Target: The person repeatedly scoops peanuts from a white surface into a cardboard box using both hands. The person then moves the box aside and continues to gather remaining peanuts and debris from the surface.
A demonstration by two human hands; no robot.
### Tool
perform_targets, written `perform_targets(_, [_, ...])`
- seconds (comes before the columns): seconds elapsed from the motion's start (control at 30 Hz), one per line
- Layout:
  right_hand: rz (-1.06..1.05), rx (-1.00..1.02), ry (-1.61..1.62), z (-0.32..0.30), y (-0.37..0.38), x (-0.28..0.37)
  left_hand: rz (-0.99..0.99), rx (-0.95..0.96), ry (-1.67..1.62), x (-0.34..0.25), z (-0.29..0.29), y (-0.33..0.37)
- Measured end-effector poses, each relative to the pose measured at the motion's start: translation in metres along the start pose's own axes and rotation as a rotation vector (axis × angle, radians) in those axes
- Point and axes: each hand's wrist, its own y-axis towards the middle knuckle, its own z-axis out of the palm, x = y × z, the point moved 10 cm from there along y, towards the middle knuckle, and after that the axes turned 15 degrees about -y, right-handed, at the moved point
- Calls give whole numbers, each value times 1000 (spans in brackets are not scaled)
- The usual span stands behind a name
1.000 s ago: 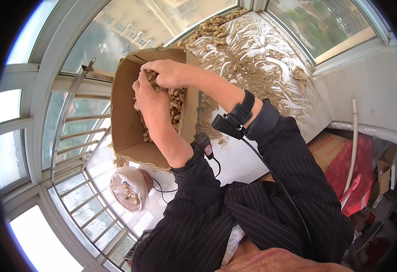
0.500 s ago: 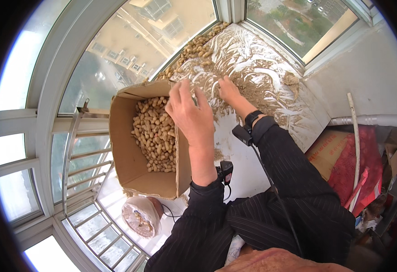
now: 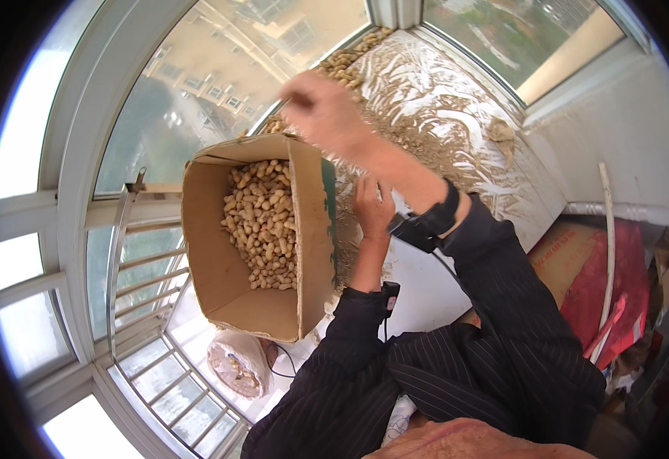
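Windows (image 3: 197, 92) in pale frames meet in a corner around a flat white surface (image 3: 426, 283) smeared with brown dirt. At its left stands an open brown cardboard box (image 3: 316, 237), the motion-blurred right hand (image 3: 319, 107) near its far right corner, the left hand (image 3: 373, 203) beside it, whether either grasps anything impossible to tell; tan unshelled peanuts (image 3: 262, 222) lie heaped inside.
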Motion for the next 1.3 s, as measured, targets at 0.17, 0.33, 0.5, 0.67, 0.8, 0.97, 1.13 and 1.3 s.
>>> perform_targets(0.17, [-211, 196, -7, 61, -22, 79, -169, 215, -248, 57, 19, -29])
perform_targets(0.33, [-57, -32, -214, 7, -19, -16, -94, 64, 105, 52, 0, -27])
perform_targets(0.5, [312, -63, -585, -74, -34, -166, -168, 26, 179, 71, 5, -17])
perform_targets(0.67, [344, -177, -759, -138, -17, -268, -88, -25, 310, 86, 6, 9])
perform_targets(0.8, [286, -215, -863, -150, 26, -324, -87, -4, 428, 87, 14, 13])
perform_targets(0.97, [260, -159, -973, -127, 88, -372, -95, 33, 462, 80, 17, 13])
perform_targets(1.13, [352, 34, -1161, -97, 121, -414, -108, 85, 502, 76, 19, 17])
perform_targets(1.3, [110, -97, -1249, -66, 124, -397, -119, 92, 518, 75, 20, 17])
